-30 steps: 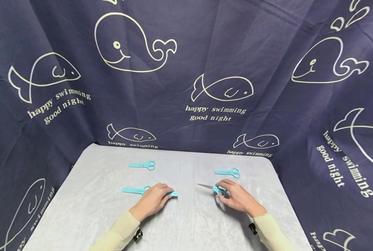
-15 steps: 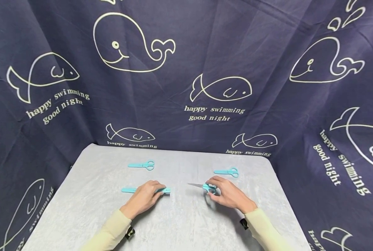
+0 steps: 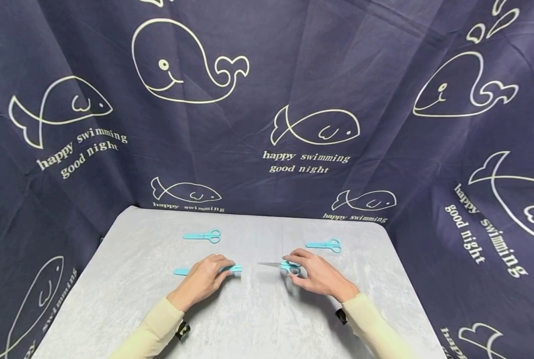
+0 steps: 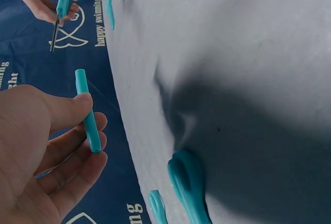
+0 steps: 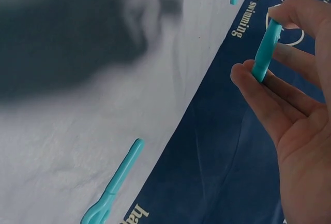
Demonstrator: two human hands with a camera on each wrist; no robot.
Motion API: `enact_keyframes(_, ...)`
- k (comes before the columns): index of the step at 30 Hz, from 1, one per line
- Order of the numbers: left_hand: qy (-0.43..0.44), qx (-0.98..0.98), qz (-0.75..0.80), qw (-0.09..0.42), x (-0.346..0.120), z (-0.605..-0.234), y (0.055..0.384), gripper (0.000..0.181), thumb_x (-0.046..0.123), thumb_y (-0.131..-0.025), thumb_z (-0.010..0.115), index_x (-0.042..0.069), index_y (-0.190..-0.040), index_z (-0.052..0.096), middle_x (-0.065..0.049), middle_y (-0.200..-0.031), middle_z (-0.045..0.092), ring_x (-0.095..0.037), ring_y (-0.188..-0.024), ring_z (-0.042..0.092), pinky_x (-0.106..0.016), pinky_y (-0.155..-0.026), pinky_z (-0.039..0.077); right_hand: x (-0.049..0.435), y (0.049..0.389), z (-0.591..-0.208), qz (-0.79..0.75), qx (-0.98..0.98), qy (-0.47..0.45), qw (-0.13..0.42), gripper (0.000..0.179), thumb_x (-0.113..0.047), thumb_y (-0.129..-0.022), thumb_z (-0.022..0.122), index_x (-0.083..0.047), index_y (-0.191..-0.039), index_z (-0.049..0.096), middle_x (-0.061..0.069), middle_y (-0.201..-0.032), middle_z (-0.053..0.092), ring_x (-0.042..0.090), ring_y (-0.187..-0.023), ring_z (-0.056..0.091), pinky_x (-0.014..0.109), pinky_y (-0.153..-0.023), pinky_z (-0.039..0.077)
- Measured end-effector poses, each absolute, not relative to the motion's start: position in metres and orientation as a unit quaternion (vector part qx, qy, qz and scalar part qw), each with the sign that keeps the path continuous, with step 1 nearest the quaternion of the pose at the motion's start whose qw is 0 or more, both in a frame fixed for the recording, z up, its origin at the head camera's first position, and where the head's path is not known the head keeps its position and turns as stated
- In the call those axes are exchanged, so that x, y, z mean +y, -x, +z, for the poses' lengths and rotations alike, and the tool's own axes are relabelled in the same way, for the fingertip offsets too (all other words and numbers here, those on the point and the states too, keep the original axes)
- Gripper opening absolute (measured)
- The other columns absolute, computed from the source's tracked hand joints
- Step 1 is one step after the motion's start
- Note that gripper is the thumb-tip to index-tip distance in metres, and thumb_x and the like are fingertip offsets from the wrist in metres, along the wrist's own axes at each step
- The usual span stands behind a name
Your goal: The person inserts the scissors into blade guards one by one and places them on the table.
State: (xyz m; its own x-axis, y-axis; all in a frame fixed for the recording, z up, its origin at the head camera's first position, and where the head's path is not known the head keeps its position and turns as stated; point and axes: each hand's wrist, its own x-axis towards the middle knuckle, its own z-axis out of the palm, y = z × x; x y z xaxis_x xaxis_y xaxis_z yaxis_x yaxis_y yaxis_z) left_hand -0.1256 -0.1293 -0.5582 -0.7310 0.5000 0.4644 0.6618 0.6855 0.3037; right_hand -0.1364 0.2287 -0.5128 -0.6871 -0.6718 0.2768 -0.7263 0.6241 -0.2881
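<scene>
My left hand (image 3: 204, 279) pinches a slim turquoise blade cover (image 4: 81, 81) between thumb and fingers, its end toward the right hand. Facing it, my right hand (image 3: 318, 273) holds turquoise-handled scissors (image 3: 291, 268) by the finger loops, thumb on one side and fingers on the other. Their bare metal blade (image 3: 269, 264) points left at the cover's end, with a small gap between them. Both are held above the table. Partly hidden behind the left hand lies another pair of sheathed scissors (image 3: 181, 271).
On the grey cloth-covered table (image 3: 267, 319), one sheathed pair of turquoise scissors (image 3: 202, 236) lies at the back left. A similar pair (image 3: 324, 245) lies at the back right, just beyond the right hand. A dark blue printed curtain (image 3: 249, 129) surrounds the table's back and sides.
Both hands have shifted left, the right hand farther, so the scissors' blade is now closer to the cover. The grips look the same, and the scissors on the table stay put.
</scene>
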Motion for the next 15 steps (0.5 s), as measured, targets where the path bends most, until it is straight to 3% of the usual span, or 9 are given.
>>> enact_keyframes(15,0.328,-0.903,-0.225,0.161,-0.129,-0.54,0.129,0.023,0.016,-0.087,0.075,0.02,-0.109,0.073,0.009,-0.104,0.069,-0.009,-0.094,0.063,-0.029,-0.078,0.056,0.21,0.14,-0.507,0.198,-0.885,-0.417,0.067,0.028,-0.027,-0.087,0.069,-0.018,-0.114,0.068,-0.005,-0.109,0.06,0.004,-0.089,0.056,0.024,-0.079,0.052)
